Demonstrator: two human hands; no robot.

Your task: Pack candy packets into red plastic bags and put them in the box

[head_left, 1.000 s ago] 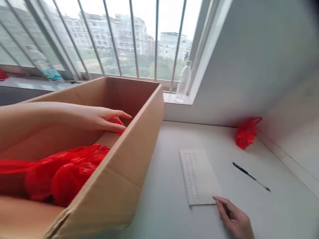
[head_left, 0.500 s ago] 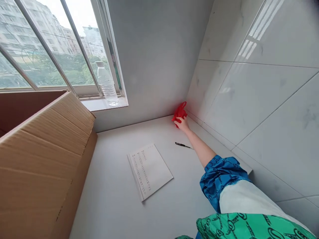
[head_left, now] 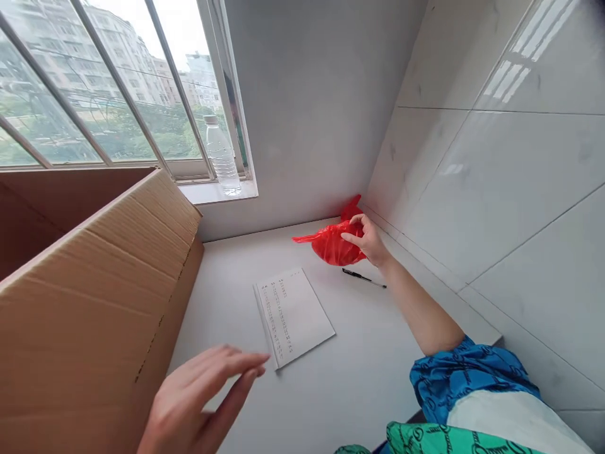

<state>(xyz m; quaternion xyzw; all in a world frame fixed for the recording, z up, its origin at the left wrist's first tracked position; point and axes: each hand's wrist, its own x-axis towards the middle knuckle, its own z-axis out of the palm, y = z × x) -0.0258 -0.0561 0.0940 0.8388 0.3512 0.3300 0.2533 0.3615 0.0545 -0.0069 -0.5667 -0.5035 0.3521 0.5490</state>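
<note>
My right hand (head_left: 368, 239) is closed on a crumpled red plastic bag (head_left: 333, 244), holding it just above the white counter near the corner of the walls. My left hand (head_left: 203, 397) hovers low in the foreground with fingers stretched out and nothing in it, beside the large cardboard box (head_left: 94, 284). A printed sheet of paper (head_left: 295, 315) lies flat between the two hands. A black pen (head_left: 363, 277) rests on the counter just below the bag.
The white counter (head_left: 340, 384) runs to a tiled wall (head_left: 496, 176) on the right. A clear plastic water bottle (head_left: 222, 154) stands on the window sill at the barred window. The box fills the left side.
My right hand has gripped the red bag and pulled it out of the corner toward me. My left hand has come into view at the bottom. The view shifted slightly left.
</note>
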